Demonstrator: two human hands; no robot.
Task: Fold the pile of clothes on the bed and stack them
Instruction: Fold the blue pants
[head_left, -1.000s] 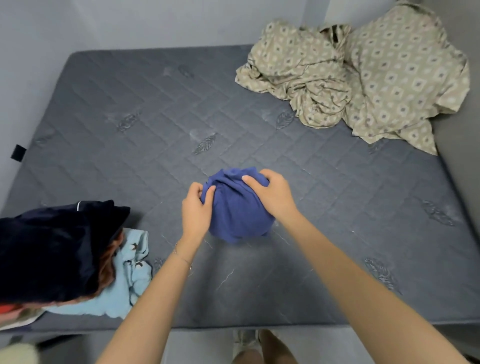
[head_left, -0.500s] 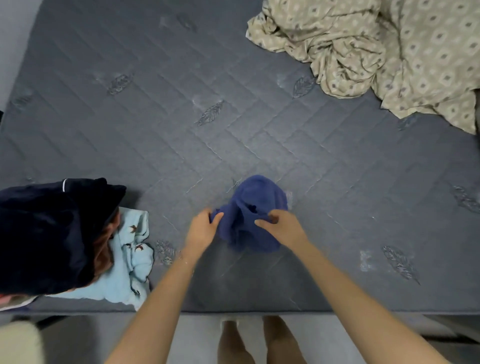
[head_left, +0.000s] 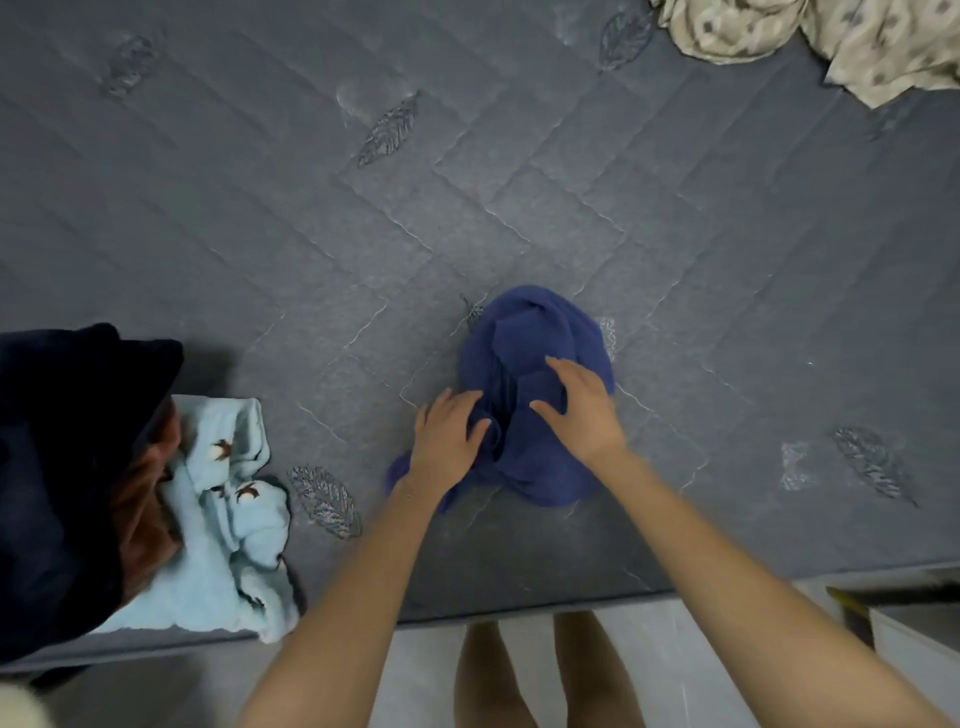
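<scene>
Left hand grips a fold of the blue cloth; right hand presses it flat-fingered; cloth lies bunched on the bed.

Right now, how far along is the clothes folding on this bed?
Barely started. Done: nothing visibly folded or stacked. In hand: the blue garment, bunched up, with the left hand gripping it and the right hand pressing on it. Left: that fold, plus the dark garment heaped over the light blue cloth at the bed's near-left edge. The patterned sheet lies crumpled far right.
</scene>
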